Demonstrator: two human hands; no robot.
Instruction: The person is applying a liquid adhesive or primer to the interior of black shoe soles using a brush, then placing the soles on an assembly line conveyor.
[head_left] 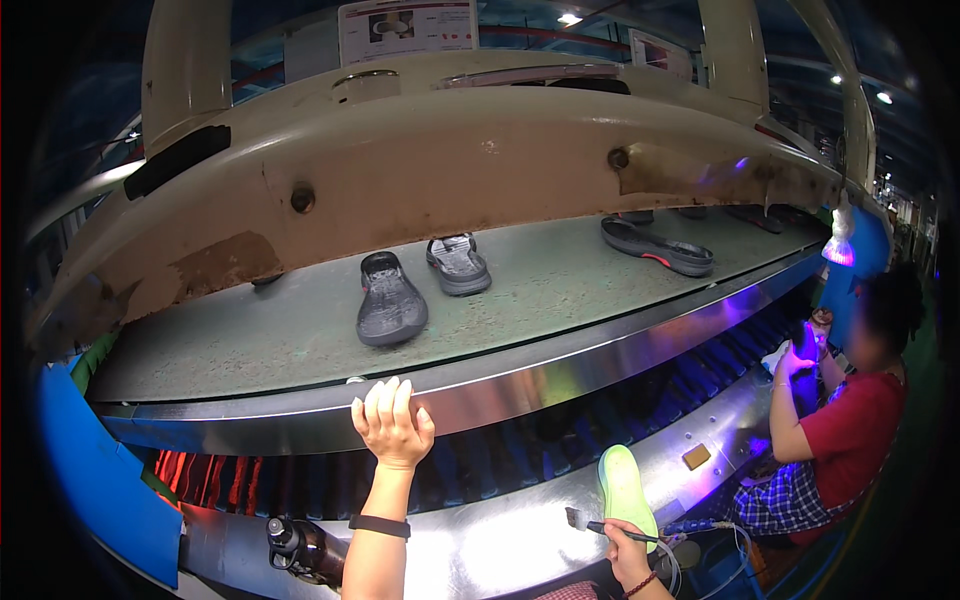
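Observation:
My left hand (393, 425) rests on the metal rim (300, 402) of the conveyor, fingers stretched over the edge and thumb out to the side, holding nothing. Low on the right, my right hand (628, 560) is closed around the dark handle of a flat brush (592, 524), its bristles pointing left. A yellow-green shoe sole (627, 480) lies beside and partly behind that hand; whether the fingers also touch it I cannot tell. Beyond my left hand, a dark grey shoe sole (392, 305) and a second sole (459, 266) sit on the green belt (530, 300).
Another dark sole with a red patch (655, 248) lies farther right on the belt, under the beige machine hood (470, 160). A dark bottle (305, 550) stands at lower left. A small brown block (696, 457) is on the metal bench (480, 535). A co-worker (850, 420) sits at right.

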